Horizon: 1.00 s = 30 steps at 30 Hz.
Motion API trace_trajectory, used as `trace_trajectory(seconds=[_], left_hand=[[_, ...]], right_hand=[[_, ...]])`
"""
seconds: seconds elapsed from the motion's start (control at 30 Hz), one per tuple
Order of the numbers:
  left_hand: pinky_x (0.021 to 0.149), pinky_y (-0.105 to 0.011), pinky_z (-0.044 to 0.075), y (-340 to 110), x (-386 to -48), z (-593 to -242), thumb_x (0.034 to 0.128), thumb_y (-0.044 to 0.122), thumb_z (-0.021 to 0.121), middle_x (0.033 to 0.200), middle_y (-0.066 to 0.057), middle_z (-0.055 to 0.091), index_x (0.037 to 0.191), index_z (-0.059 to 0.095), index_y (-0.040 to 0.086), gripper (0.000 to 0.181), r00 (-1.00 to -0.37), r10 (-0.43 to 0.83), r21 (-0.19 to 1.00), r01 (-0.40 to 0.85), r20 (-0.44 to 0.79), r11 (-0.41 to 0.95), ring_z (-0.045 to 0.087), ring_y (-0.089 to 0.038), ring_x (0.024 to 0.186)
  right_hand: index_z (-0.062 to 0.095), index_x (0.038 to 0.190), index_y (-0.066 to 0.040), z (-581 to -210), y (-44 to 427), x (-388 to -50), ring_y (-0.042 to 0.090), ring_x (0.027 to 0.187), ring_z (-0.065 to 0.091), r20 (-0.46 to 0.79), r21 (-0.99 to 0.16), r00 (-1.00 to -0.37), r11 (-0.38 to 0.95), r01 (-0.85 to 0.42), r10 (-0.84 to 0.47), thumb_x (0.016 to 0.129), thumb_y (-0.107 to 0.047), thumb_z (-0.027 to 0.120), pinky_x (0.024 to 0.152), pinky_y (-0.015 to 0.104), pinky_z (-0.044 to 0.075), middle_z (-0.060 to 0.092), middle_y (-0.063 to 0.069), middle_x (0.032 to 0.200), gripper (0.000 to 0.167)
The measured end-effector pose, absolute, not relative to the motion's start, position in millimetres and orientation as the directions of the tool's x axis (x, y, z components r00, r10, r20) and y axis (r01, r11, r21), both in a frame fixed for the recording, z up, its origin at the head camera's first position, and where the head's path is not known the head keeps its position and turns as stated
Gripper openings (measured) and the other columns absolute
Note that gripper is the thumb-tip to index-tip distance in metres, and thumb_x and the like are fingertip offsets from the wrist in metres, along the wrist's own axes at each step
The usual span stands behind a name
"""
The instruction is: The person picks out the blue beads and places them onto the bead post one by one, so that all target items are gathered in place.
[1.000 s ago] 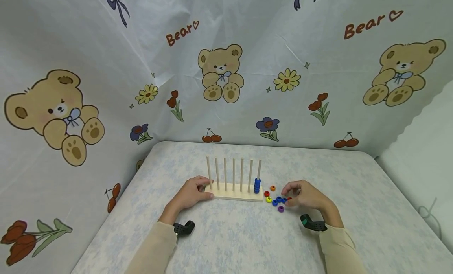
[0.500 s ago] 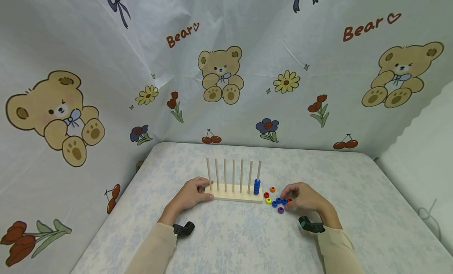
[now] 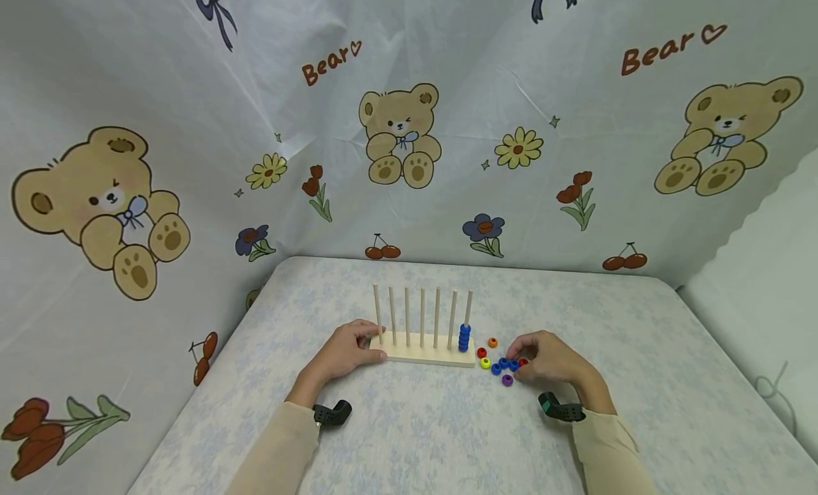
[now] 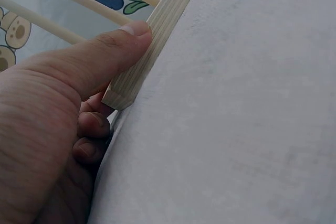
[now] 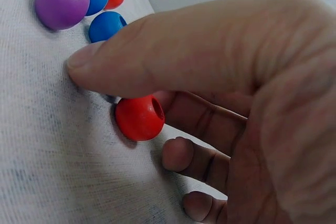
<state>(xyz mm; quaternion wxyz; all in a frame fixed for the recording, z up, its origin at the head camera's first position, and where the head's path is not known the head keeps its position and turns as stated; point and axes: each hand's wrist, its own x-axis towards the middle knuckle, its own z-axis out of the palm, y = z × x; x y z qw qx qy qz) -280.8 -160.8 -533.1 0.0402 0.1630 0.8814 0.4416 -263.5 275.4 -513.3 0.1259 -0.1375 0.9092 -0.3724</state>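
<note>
A pale wooden peg stand (image 3: 424, 349) with several upright rods stands on the table. Several blue beads (image 3: 464, 338) are stacked on its rightmost rod. My left hand (image 3: 348, 349) grips the left end of the base, its thumb (image 4: 118, 45) along the front edge. To the right of the stand, my right hand (image 3: 551, 358) pinches a blue bead (image 3: 514, 365) at table level; in the right wrist view the thumb (image 5: 121, 66) hides most of that bead. A red bead (image 5: 139, 119) sits on the table under the same hand, beside the curled fingers.
Loose beads lie between stand and right hand: orange (image 3: 493, 342), red (image 3: 482, 353), yellow (image 3: 485, 363), purple (image 3: 508, 381) and two other blue ones. A bear-printed cloth (image 3: 434, 218) hangs behind the table (image 3: 422, 438). A thin cable (image 3: 776, 388) shows at far right.
The right hand's fingertips have drawn slightly closer around the blue bead. My left hand and the peg stand have stayed in place.
</note>
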Motion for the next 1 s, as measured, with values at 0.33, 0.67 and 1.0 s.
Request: trace_trajectory(seconds=[0.33,0.67,1.0], left_hand=[[0.069,-0.029,0.039,-161.0,-280.2,-532.3,0.0773,0.041,0.086,0.109,0.009,0.063,0.128,0.070,0.026,0.055,-0.944,0.323,0.790,0.252,0.072,0.559,0.047,-0.016,0.080],[0.069,-0.030,0.039,-158.8,-277.7,-528.9,0.0784,0.039,0.086,0.107,0.007,0.063,0.127,0.070,0.027,0.053,-0.945,0.319,0.782,0.248,0.067,0.571,0.047,-0.016,0.079],[0.069,-0.030,0.038,-159.0,-277.1,-528.3,0.0779,0.040,0.086,0.106,0.005,0.063,0.127,0.070,0.027,0.054,-0.949,0.311,0.784,0.237,0.059,0.574,0.046,-0.016,0.079]], right_hand=[[0.073,0.091,-0.015,-514.4,274.2,-265.0,0.018,0.086,0.059,-0.143,-0.697,-0.938,0.705,-0.132,-0.317,0.071,-0.014,0.089,0.085,0.038,0.048,0.071,-0.002,0.094,0.026],[0.072,0.090,-0.016,-519.2,274.9,-268.3,0.019,0.085,0.055,-0.161,-0.682,-0.943,0.724,-0.108,-0.293,0.071,-0.015,0.089,0.080,0.036,0.046,0.068,-0.001,0.090,0.025],[0.072,0.090,-0.015,-517.5,273.6,-266.5,0.020,0.082,0.053,-0.151,-0.693,-0.935,0.709,-0.132,-0.321,0.072,-0.013,0.087,0.076,0.035,0.044,0.067,-0.001,0.089,0.024]])
